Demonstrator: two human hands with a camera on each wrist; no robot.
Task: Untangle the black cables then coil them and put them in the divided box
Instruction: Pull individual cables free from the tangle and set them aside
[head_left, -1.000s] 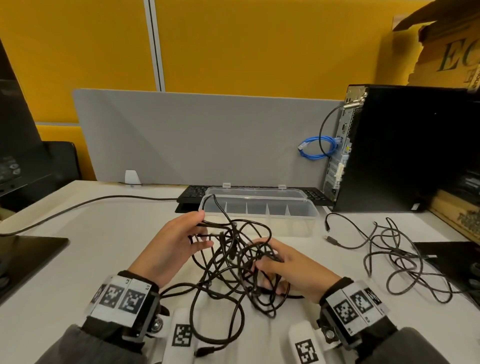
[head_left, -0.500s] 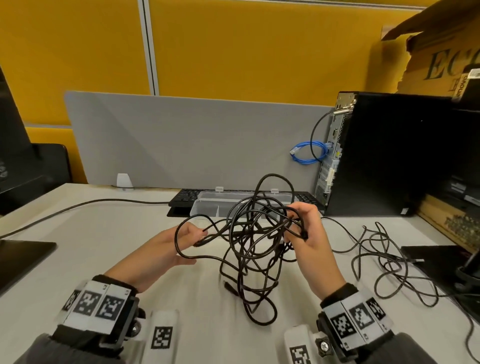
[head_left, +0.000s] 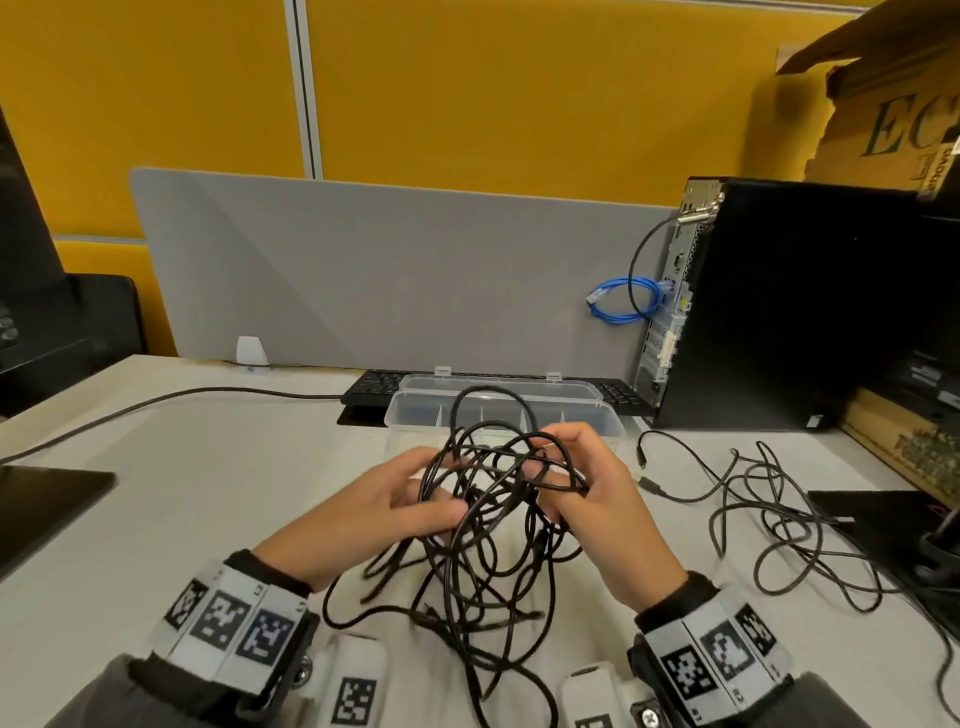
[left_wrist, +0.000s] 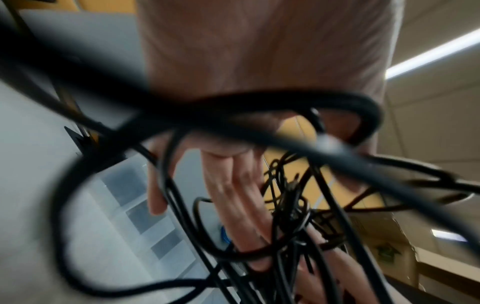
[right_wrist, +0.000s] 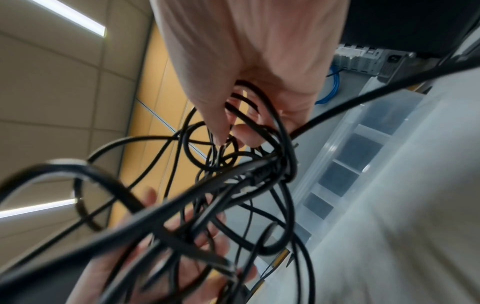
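A tangle of black cables (head_left: 488, 525) hangs between my two hands above the white desk, its lower loops trailing on the desk (head_left: 208, 493). My right hand (head_left: 545, 467) pinches several strands at the top of the tangle between thumb and fingers (right_wrist: 221, 123). My left hand (head_left: 434, 488) reaches into the tangle from the left; its fingers (left_wrist: 233, 185) lie fairly straight among the loops. The clear divided box (head_left: 597, 410) stands open just behind the hands, its compartments (right_wrist: 358, 156) bare. Another loose black cable (head_left: 779, 525) sprawls on the desk at the right.
A black keyboard (head_left: 374, 387) lies behind the box against the grey divider (head_left: 389, 270). A black computer tower (head_left: 789, 312) with a blue cable (head_left: 623, 301) stands at the back right. Dark flat items sit at the left edge (head_left: 47, 504) and right edge (head_left: 883, 525).
My hands have come closer together. The left hand has moved right, from pinching one strand out at the side to reaching into the tangle. The bundle sits slightly lower.
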